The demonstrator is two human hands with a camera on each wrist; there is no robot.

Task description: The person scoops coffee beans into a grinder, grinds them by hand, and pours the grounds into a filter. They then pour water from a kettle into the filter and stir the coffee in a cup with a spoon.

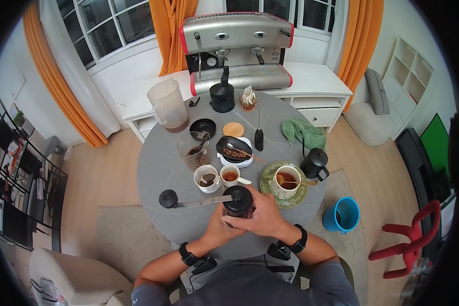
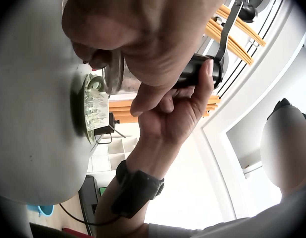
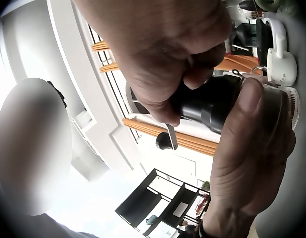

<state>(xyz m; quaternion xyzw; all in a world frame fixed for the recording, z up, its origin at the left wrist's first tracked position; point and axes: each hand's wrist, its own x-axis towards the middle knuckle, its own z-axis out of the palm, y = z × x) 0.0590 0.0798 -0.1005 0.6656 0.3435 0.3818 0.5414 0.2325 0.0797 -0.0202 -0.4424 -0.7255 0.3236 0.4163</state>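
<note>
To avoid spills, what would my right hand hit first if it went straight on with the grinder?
Your right hand, gripping the grinder, would probably meet the small white mug first, though depth is unclear.

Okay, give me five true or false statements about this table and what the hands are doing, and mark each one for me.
1. The left hand and the right hand both grip the grinder. True.
2. The crank of the grinder points to the person's right. False; the crank points to the person's left.
3. A spoon rests in the cup on the green plate. True.
4. The green cloth covers the cup. False; the green cloth lies on the table near the black kettle.
5. The bucket is red. False; the bucket is blue.
</note>
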